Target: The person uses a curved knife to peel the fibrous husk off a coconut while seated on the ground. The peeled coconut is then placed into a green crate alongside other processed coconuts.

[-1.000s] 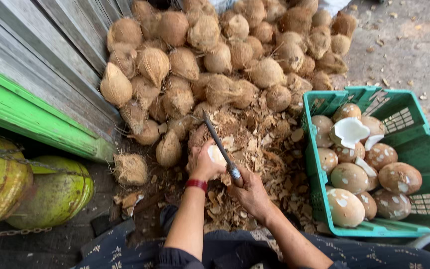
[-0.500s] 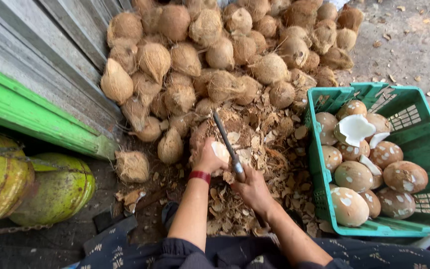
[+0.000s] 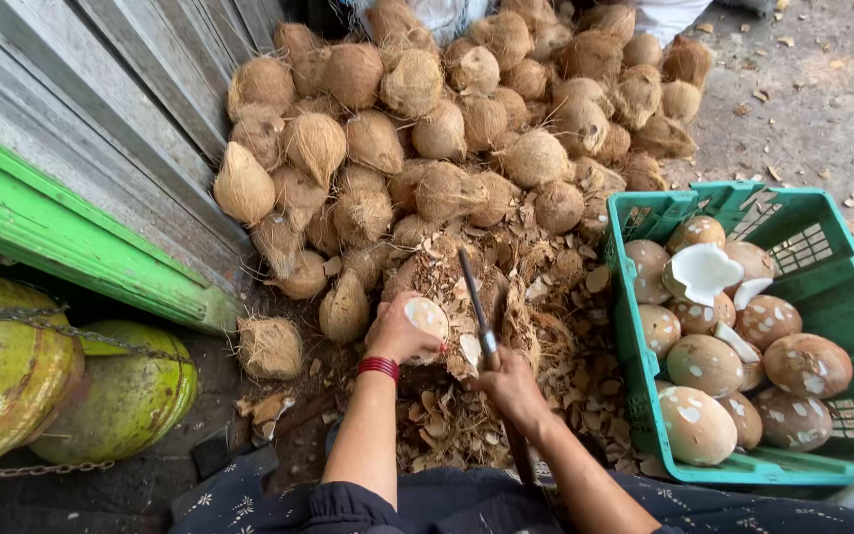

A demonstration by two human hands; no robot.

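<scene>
My left hand (image 3: 399,334), with a red band at the wrist, grips a partly peeled coconut (image 3: 427,317) whose white flesh shows on top. It rests on a mound of brown shell chips (image 3: 467,396). My right hand (image 3: 512,386) is closed on the handle of a long knife (image 3: 476,309). The dark blade points away from me and lies just right of the held coconut.
A big pile of husked brown coconuts (image 3: 447,129) lies ahead against a grey wooden wall (image 3: 101,129). A green plastic crate (image 3: 842,435) at right holds several peeled coconuts. Two large green-yellow fruits (image 3: 61,386) with a chain sit at left under a green ledge.
The knife blade has shifted slightly to the right of the coconut. My left hand has turned the coconut so more white flesh faces up.
</scene>
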